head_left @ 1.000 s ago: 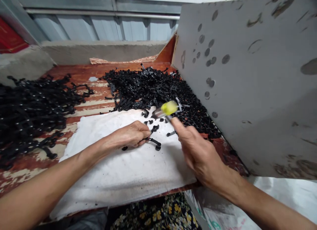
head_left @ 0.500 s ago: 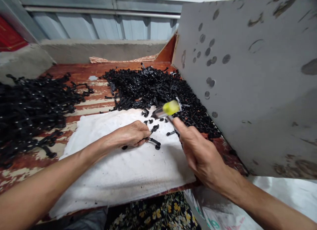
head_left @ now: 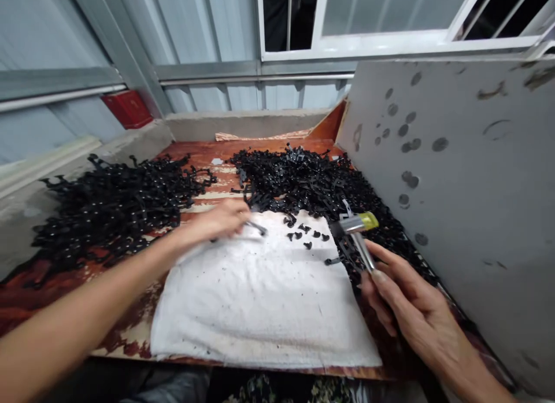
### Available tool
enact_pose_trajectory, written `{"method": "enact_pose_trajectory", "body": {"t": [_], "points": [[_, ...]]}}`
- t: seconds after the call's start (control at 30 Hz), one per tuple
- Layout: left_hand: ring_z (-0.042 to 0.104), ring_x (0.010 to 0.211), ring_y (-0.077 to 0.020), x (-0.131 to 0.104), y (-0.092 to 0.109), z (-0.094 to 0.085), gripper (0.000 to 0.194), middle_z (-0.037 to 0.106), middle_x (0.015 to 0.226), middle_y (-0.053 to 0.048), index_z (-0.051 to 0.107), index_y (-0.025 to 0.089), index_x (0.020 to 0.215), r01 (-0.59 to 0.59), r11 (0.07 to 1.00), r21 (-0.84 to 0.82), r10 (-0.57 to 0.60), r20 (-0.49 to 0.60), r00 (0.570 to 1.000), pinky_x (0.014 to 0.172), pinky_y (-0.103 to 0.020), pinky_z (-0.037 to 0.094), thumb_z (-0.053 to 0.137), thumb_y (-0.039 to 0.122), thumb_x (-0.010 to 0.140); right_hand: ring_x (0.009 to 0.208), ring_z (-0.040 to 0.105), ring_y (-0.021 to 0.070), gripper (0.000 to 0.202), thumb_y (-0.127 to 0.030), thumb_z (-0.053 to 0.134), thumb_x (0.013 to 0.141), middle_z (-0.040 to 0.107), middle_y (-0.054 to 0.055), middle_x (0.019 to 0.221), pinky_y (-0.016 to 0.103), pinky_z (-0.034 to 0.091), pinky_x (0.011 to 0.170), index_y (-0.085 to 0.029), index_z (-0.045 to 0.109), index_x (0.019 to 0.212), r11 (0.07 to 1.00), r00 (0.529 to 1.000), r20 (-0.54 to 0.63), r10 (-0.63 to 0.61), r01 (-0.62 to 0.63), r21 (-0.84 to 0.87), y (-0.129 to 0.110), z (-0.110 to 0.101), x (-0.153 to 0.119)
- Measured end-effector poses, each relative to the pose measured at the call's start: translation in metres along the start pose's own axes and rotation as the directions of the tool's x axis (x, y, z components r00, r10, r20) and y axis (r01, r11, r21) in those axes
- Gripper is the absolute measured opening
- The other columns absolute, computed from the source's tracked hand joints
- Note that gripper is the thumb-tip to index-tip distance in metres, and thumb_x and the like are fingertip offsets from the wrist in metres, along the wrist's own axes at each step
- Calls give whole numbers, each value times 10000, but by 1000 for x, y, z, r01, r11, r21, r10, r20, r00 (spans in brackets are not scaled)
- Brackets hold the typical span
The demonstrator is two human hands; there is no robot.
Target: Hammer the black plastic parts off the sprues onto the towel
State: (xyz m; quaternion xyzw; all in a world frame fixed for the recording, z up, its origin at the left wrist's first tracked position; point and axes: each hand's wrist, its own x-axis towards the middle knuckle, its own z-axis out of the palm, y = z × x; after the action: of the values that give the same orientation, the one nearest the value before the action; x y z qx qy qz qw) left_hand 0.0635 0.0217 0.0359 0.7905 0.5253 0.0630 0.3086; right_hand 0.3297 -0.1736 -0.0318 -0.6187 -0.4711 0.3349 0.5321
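My left hand [head_left: 225, 219], blurred by motion, is closed on a black strip-like part [head_left: 256, 227] over the upper left edge of a white cloth [head_left: 260, 299]. My right hand [head_left: 403, 293] grips the metal handle of a small hammer [head_left: 359, 224] with a yellow end, held to the right of the cloth. Several small black pieces [head_left: 307, 245] lie on the cloth's upper right part. A single black strip [head_left: 333, 261] rests near the cloth's right edge.
A large pile of black parts [head_left: 299, 177] lies behind the cloth, and another heap [head_left: 117, 200] is at the left. A grey spotted board [head_left: 468, 200] stands along the right side. A red box [head_left: 128, 108] sits in the back left corner.
The view has tilted up and shifted left. My left hand has moved off the cloth's middle toward the left heap with the black part. The hammer has moved right, away from the small pieces.
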Motion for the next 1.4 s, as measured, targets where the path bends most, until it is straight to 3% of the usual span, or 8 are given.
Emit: {"method": "enact_pose_trajectory", "body": {"t": [0.1,0.2,0.33,0.47,0.83,1.13,1.27,1.4], "points": [[608,782,-232,2,-30,-71,207,643,781,-65,616,146,803,314,901,301,-168,-425,889,631,-275,432,499,313,843,377,398,78,679,-582,745,735,550,-56,655,171,337,274,-285,557,1316,926,966,-68,248,-216,309,6,-1,-9],[523,1135,-410,9,-39,-94,415,591,1172,-232,598,28,1111,571,738,359,-227,-665,712,800,-413,461,512,346,857,381,370,65,791,-538,859,603,519,-75,645,163,336,262,-273,560,1286,831,916,-61,396,-330,447,10,2,-14],[631,948,-282,39,-30,-40,327,679,1026,-131,640,117,1018,248,907,340,-121,-355,927,756,-319,465,577,368,819,385,361,58,826,-518,898,552,515,-80,637,154,337,256,-266,558,1261,805,898,-83,433,-344,483,12,4,-13],[651,815,-225,74,-19,17,333,701,877,-50,628,162,975,119,963,243,-66,-213,975,646,-267,458,577,441,801,401,368,56,752,-529,858,637,523,-68,673,150,342,268,-276,556,1278,828,917,-40,396,-338,448,16,2,-13],[606,773,-231,80,8,33,386,650,849,-42,590,201,1041,9,971,237,21,-124,992,607,-286,409,629,291,668,415,353,42,633,-478,830,709,539,-52,686,120,320,289,-275,594,1260,817,918,-80,387,-302,491,10,5,-16],[617,837,-238,84,3,12,404,622,897,-59,577,167,1151,7,972,237,40,-194,980,711,-322,481,545,262,759,395,354,42,614,-450,817,730,549,-51,682,125,329,273,-300,596,1283,800,934,-94,344,-239,550,33,-4,-16],[498,1150,-345,73,5,27,390,528,1213,-155,590,162,1186,18,909,415,148,-365,919,901,-452,454,538,264,813,399,361,42,594,-416,823,732,548,-55,678,122,336,283,-287,599,1267,780,931,-96,353,-236,579,26,-3,-17],[492,1086,-278,54,14,61,397,567,1146,-125,614,173,1173,-223,827,516,434,-333,837,923,-431,445,395,84,855,404,360,39,544,-384,811,755,552,-57,679,118,345,300,-282,604,1248,766,924,-101,368,-240,596,19,-3,-18]]}}
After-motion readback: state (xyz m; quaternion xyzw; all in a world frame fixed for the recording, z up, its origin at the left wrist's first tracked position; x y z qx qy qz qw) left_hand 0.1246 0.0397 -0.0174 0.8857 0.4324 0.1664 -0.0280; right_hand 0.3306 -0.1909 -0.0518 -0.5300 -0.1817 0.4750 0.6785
